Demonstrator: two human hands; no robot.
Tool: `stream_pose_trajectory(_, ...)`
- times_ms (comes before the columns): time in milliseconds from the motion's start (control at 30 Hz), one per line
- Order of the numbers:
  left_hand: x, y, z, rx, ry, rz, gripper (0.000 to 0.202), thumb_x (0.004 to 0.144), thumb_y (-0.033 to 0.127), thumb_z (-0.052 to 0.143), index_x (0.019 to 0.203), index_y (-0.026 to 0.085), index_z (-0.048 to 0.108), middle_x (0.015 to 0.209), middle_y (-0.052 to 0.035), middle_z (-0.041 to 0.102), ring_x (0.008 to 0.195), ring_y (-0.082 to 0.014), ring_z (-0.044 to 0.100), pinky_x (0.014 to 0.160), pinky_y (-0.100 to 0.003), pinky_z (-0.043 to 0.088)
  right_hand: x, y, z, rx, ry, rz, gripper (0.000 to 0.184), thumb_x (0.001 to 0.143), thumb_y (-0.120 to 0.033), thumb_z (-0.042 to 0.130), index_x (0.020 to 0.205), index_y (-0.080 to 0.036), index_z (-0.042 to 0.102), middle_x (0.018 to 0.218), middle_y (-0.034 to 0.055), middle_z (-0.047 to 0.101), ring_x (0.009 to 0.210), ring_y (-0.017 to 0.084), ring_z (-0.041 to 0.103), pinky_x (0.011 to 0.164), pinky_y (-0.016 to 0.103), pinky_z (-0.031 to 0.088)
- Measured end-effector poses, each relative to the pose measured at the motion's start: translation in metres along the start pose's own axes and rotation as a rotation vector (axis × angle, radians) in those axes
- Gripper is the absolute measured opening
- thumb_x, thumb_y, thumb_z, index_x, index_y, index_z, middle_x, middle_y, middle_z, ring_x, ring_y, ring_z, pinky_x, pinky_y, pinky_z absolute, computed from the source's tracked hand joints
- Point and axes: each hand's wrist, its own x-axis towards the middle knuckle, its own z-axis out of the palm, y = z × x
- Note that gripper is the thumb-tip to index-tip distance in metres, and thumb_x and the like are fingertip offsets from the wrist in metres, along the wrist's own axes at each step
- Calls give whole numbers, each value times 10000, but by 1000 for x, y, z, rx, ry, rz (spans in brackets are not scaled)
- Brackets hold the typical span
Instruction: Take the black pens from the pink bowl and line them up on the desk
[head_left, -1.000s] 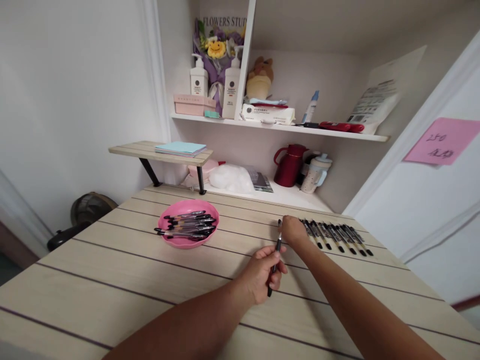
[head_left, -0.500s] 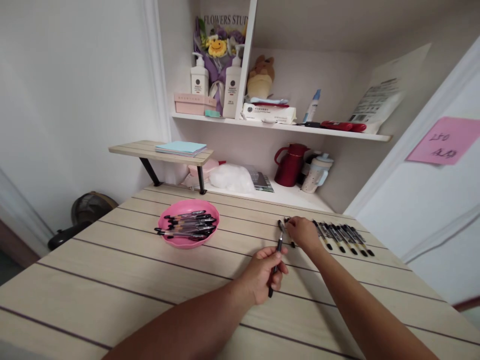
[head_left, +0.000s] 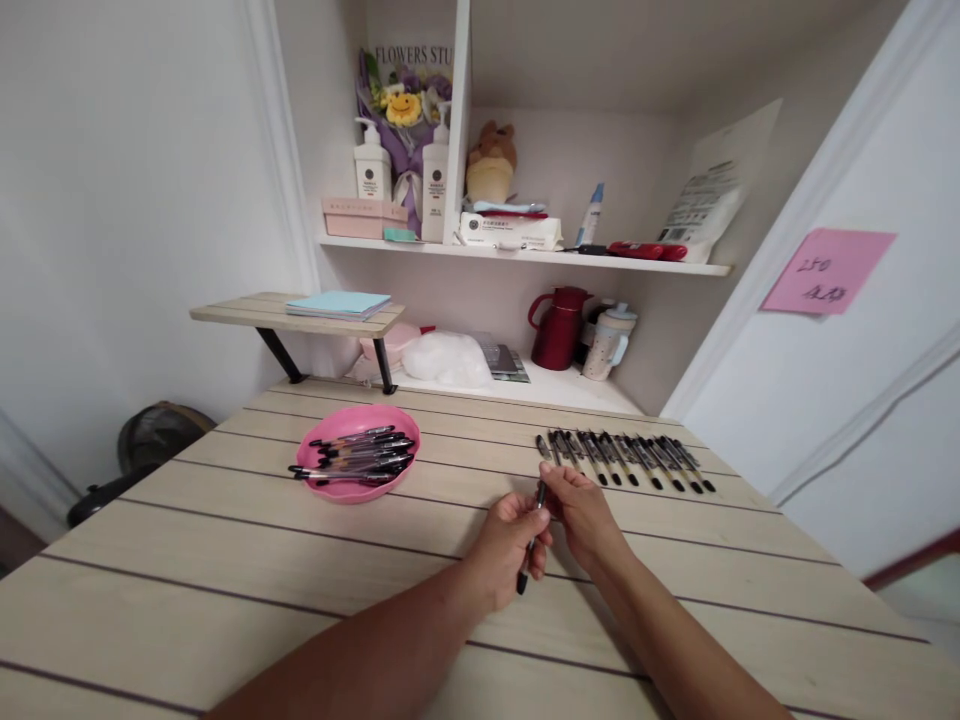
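My left hand [head_left: 506, 545] is closed around a black pen [head_left: 529, 552], held upright over the wooden table [head_left: 225, 560]. My right hand [head_left: 581, 510] pinches the top end of the same pen. Just beyond both hands, a row of several black pens [head_left: 622, 460] lies side by side on the table. To the left, a pink bowl [head_left: 358, 465] holds several more black pens.
Behind the table a white ledge carries a red jug [head_left: 556, 328], a lidded cup [head_left: 609, 342] and a white bag [head_left: 446, 358]. A small wooden riser [head_left: 292, 315] holds a notebook. Bottles and boxes fill the shelf above. A pink note [head_left: 827, 270] hangs on the right wall.
My right hand has pulled back from the pen row and closed on the top of the pen in my left hand. The row now shows one more pen at its left end.
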Motion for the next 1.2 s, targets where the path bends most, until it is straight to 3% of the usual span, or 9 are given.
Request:
stream_pose_trajectory(200,0,0,0,16,-3,-12,297,672,398,613,759,184,426,567,57,523,333,-36,410,334,-164,265,-2,0,-5,98,-18,10,297,625,-404,694,566,-163,531,463,-35,483,409,65,380,404,206,304)
stream_pose_trajectory(533,2,-1,-1,26,-22,-28,365,701,470,565,867,149,516,555,40,522,333,-38,411,340,-172,234,-8,-5,-4,146,-216,90,334,677,-494,607,651,-168,537,429,-41,477,315,84,390,319,216,299)
stream_pose_trajectory(733,2,1,-1,38,-35,-6,311,711,442,571,819,175,455,563,59,513,294,-8,325,317,-163,173,-6,-5,-7,180,-112,48,262,581,-345,734,627,-150,566,556,-9,567,461,83,491,451,209,406)
stream_pose_trajectory(967,3,1,-2,52,-33,-26,299,753,443,505,869,169,470,556,53,502,306,-33,372,311,-168,212,-13,-9,-4,214,-275,144,324,686,-489,600,672,-171,543,465,-36,496,327,95,411,339,232,321)
stream_pose_trajectory(1067,3,1,-3,48,-53,-35,316,748,448,511,884,166,471,559,51,505,306,-30,366,312,-167,202,-10,-7,-7,195,-253,108,274,660,-411,659,641,-165,539,472,-35,505,350,83,419,363,219,332)
stream_pose_trajectory(1200,2,3,-2,31,-65,-39,386,737,498,506,904,151,485,551,48,503,303,-22,352,320,-168,191,-7,-7,-9,241,-216,69,246,611,-345,714,695,-146,597,636,14,602,453,67,458,448,210,391)
